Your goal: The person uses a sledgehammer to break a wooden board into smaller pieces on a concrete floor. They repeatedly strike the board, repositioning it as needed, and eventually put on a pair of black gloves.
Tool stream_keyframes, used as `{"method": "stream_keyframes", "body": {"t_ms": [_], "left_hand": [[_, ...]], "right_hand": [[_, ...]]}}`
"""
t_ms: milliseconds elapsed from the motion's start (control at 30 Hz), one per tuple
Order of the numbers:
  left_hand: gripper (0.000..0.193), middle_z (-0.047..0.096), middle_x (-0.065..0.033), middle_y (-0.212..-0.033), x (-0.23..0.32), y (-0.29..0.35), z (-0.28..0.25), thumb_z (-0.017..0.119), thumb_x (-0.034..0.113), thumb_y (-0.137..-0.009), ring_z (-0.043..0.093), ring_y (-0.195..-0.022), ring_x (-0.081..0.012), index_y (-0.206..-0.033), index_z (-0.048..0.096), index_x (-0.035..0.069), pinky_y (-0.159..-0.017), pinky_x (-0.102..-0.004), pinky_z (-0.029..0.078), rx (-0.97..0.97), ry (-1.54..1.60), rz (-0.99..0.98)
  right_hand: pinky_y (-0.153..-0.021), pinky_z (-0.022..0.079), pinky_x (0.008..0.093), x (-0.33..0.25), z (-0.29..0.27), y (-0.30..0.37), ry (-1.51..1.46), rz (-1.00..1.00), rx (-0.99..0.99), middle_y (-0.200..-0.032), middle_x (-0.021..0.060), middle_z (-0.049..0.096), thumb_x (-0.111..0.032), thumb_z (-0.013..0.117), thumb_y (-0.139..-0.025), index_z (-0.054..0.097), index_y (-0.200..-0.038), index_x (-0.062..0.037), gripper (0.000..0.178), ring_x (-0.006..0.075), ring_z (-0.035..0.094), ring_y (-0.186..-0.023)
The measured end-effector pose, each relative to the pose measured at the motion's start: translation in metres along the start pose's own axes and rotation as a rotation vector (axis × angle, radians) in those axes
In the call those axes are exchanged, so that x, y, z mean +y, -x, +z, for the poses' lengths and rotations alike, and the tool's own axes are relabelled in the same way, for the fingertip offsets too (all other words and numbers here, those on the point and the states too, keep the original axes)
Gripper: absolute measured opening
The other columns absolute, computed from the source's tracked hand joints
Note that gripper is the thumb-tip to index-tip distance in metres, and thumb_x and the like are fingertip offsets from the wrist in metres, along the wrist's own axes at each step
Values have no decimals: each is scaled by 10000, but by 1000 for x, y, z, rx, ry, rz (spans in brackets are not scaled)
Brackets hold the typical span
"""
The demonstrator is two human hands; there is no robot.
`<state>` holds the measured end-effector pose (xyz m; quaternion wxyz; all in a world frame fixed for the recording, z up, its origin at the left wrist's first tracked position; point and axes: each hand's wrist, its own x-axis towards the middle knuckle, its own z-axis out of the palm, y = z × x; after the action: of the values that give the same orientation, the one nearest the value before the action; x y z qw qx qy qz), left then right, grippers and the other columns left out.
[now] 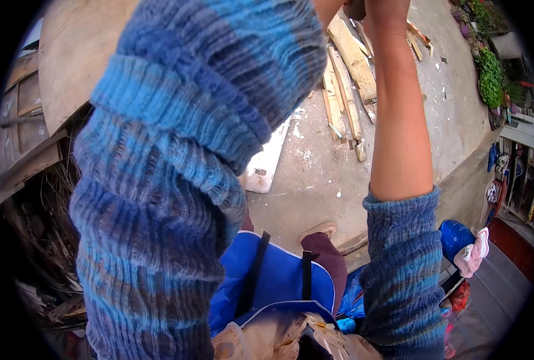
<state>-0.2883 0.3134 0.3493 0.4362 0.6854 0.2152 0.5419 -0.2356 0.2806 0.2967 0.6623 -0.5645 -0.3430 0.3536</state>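
Observation:
Both my arms, in blue striped knit sleeves, reach up to the top edge of the head view. My left hand [329,8] shows only a sliver of skin past its sleeve; its fingers lie outside the picture. Bare from the elbow up, the other arm ends in my right hand [388,12], cut off by the same edge. The two hands are close together, with a small dark patch between them that I cannot make out. Beyond them on the concrete lie several wooden strips [345,90] and a wider, rough-edged board [352,57].
A white board [268,162] lies behind my left sleeve. Scrap wood [45,210] and a large panel [78,48] fill the left. White chips dot the concrete [315,198]. Green plants [490,78] line the far right; a blue bag [457,239] and pink cloth [473,255] sit lower right.

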Motion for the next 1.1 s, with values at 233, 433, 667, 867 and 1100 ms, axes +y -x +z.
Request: {"method": "stream_keyframes", "body": {"t_ms": [233, 433, 667, 867, 1100], "left_hand": [[290, 562, -177, -681, -168, 484, -56, 560, 126, -683, 566, -457, -232, -876, 483, -75, -433, -317, 470, -270, -318, -1400], [231, 502, -74, -553, -180, 449, -67, 555, 109, -685, 496, -380, -164, -841, 492, -49, -343, -286, 417, -199, -178, -1582], [479, 585, -217, -845, -224, 453, -77, 621, 197, -616, 592, -782, -323, -987, 454, -56, -681, -381, 469, -303, -855, -1329], [307, 566, -130, -558, -269, 457, -53, 594, 206, -669, 563, -401, -211, -793, 534, -68, -435, -302, 469, -191, -983, -1335], [127, 486, -76, -481, -320, 548, -12, 545, 52, -690, 468, -340, -157, -724, 467, -42, -326, -285, 371, 101, -657, -1272]], "right_hand": [[-642, 255, 309, 310, -12, 387, 562, 836, 33, -888, 98, 335, -275, 487, -776, 342, -1002, -37, 359, 198, 321, -754], [-349, 363, 296, 283, 19, 401, -103, 1297, 236, -526, 31, 486, -191, 624, -724, 508, -744, -71, 168, 142, 463, -383], [-378, 392, 287, 306, 17, 420, -673, 1325, 78, -529, 62, 513, -132, 615, -694, 518, -639, -17, 161, 152, 474, -387], [-393, 405, 274, 387, 13, 449, -613, 1263, -10, -518, 55, 513, -60, 609, -616, 545, -673, -8, 100, 143, 486, -395], [-468, 429, 304, 517, -61, 493, -61, 1166, -126, -580, 89, 571, -154, 619, -599, 582, -752, 15, 231, 159, 545, -491]]}}
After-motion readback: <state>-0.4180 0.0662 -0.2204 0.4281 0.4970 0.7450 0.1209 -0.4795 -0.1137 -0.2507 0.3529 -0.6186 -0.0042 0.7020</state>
